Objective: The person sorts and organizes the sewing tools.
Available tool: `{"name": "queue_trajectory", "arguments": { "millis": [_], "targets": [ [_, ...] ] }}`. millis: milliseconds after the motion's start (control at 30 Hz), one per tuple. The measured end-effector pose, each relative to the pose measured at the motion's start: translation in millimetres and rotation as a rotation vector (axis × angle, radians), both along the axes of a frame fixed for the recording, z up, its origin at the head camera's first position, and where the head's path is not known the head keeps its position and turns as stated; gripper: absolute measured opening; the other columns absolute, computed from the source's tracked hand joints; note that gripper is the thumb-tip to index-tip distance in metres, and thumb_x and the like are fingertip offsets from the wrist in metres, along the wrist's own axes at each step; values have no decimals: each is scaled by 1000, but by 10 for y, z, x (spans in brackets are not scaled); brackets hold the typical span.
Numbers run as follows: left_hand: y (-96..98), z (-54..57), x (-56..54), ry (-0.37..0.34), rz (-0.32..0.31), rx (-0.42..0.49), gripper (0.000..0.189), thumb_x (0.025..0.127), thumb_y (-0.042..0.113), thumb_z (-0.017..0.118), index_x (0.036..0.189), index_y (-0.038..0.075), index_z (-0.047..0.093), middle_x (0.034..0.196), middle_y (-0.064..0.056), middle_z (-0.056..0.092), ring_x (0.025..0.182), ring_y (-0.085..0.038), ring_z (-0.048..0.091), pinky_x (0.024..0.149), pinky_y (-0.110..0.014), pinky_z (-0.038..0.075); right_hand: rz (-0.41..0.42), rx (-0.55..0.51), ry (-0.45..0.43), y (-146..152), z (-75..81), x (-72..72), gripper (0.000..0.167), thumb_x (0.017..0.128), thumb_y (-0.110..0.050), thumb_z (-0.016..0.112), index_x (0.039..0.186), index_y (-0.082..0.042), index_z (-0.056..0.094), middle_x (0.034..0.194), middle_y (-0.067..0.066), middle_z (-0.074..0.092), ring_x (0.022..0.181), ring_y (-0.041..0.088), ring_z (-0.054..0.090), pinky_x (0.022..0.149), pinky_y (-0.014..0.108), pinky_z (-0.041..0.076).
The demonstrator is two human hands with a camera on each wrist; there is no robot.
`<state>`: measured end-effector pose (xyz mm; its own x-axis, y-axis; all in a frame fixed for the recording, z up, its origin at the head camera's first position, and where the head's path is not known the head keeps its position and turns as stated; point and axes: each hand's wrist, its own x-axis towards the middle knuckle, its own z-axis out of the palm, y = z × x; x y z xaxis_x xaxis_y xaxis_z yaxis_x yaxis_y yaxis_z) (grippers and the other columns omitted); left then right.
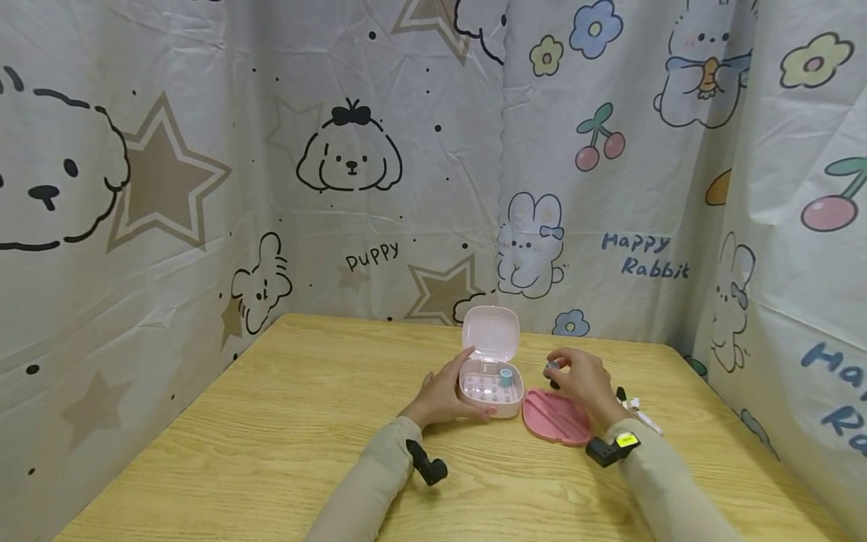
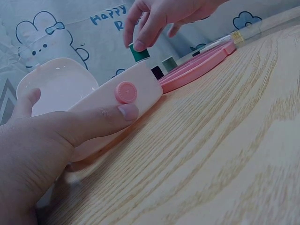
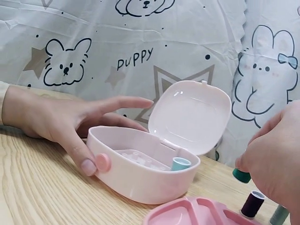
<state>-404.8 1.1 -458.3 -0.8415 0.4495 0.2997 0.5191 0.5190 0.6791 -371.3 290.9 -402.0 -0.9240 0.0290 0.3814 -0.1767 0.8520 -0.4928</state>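
Observation:
A pale pink sewing box (image 1: 504, 411) stands on the table with its lid (image 3: 192, 117) raised. My left hand (image 1: 443, 395) holds it from the left, thumb on the front wall by the round pink button (image 2: 126, 92), fingers reaching behind. Inside, at the right, a light blue thread spool (image 3: 180, 164) stands upright on the pegged floor. To the right of the box, my right hand (image 1: 584, 380) pinches a green thread spool (image 3: 242, 176) above the table. Below that hand stand a dark purple spool (image 3: 253, 204) and a grey-green spool (image 3: 280, 215).
A pink compartmented tray (image 1: 557, 416) lies against the box's right front. Slim white tools (image 1: 646, 419) and a small black piece (image 1: 621, 394) lie right of the right hand. Printed curtains (image 1: 352, 226) hang along the table's back and sides.

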Motion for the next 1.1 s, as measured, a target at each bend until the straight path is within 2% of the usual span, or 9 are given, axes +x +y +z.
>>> {"name": "queue_trajectory", "arguments": {
  "millis": [267,500,767,1100],
  "targets": [
    [-3,6,4,-1,-1,-1,128,66,52,97,166,28,21,164,-4,36,149,-27,34,117,-67,8,36,12,25,-141,51,-25,25,93,-20,78,115,-9,73,105,12,73,80,24,64,74,45,45],
    [-4,20,16,-5,-1,-1,127,67,53,96,166,29,21,165,-4,35,149,-27,33,118,-67,7,64,-8,31,-245,91,-45,24,94,-19,77,115,-9,74,107,13,72,91,31,62,76,47,44],
    [1,4,-10,-4,1,-19,126,68,54,95,166,30,20,165,-3,35,149,-27,34,118,-67,8,101,-17,82,-394,74,-90,23,91,-17,79,111,-9,75,102,10,73,98,38,65,76,51,48],
    [-3,17,16,0,1,-14,126,68,56,94,166,30,21,164,-3,37,148,-26,35,117,-68,9,121,-7,67,-621,90,-150,24,91,-18,80,113,-10,76,104,9,73,101,34,64,83,53,45]
  ]
}}
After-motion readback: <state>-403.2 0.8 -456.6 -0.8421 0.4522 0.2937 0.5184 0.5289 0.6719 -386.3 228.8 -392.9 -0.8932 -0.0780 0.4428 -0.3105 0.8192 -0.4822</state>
